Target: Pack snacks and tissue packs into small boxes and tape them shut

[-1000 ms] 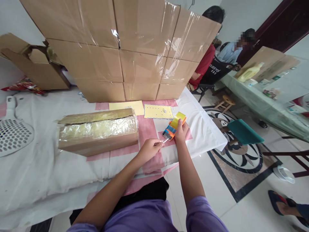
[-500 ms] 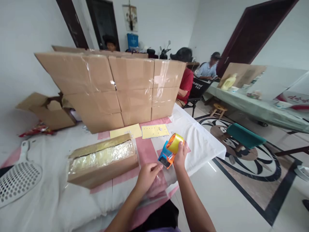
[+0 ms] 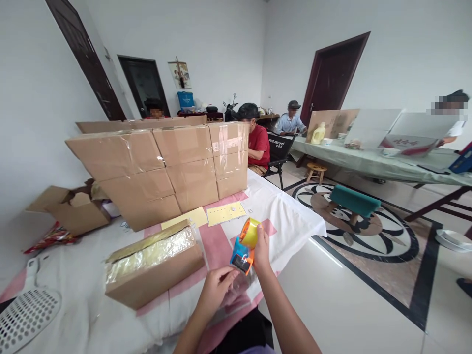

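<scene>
While my right hand [image 3: 261, 247] is closed around the handle of the tape dispenser [image 3: 241, 254], I hold it lifted above the front edge of the table, its mouth turned down toward me. The dispenser is blue and orange, and the yellow tape roll [image 3: 250, 232] sits at its top end. My left hand [image 3: 217, 289] is just below and beside the mouth, fingers bent together at the clear strip of tape [image 3: 246, 282] that comes out from it; if the fingertips really pinch the strip, I cannot tell. Under both hands lies the white cloth [image 3: 295, 221] with pink patches. To my left on it rests an open carton [image 3: 155, 265] with shiny yellowish film on top. Behind it stands a stack of cartons [image 3: 165, 167] closed with tape, and two yellow sheets [image 3: 224, 213] lie flat before the stack.
</scene>
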A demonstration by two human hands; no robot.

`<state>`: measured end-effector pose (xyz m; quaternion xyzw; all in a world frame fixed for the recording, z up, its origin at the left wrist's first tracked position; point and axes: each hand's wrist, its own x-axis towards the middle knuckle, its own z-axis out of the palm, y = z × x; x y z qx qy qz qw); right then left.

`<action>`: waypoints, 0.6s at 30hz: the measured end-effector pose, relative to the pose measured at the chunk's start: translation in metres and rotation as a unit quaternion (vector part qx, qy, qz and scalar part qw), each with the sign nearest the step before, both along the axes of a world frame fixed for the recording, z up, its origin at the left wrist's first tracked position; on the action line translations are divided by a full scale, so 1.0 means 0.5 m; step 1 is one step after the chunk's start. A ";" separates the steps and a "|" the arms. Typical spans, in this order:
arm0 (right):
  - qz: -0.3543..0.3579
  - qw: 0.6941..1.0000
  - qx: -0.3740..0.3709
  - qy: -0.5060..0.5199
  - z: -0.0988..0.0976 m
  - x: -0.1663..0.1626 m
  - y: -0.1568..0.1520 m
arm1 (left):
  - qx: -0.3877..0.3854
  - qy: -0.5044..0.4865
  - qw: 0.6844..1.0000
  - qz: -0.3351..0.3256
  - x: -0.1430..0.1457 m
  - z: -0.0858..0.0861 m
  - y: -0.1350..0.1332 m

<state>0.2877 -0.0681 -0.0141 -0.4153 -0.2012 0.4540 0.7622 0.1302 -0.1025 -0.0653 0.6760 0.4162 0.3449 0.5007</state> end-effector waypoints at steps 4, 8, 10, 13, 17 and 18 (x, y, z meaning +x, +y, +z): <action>0.005 1.000 0.000 0.025 -0.005 0.006 -0.016 | 0.008 0.006 1.000 0.002 0.008 -0.003 -0.010; 0.017 0.999 -0.006 0.043 -0.003 0.001 -0.032 | 0.021 -0.003 1.000 0.000 0.006 -0.004 -0.020; 0.026 0.998 -0.013 0.054 0.000 -0.002 -0.038 | 0.035 -0.005 0.999 -0.001 0.002 0.003 -0.025; 0.015 0.997 -0.018 0.067 0.006 -0.002 -0.046 | 0.053 0.004 0.999 -0.011 -0.004 0.022 -0.028; -0.016 0.997 -0.029 0.065 0.013 0.012 -0.055 | 0.053 0.014 0.998 -0.015 0.002 0.044 -0.032; -0.022 0.997 -0.031 0.063 0.015 0.017 -0.058 | 0.055 0.016 0.998 -0.017 0.006 0.048 -0.034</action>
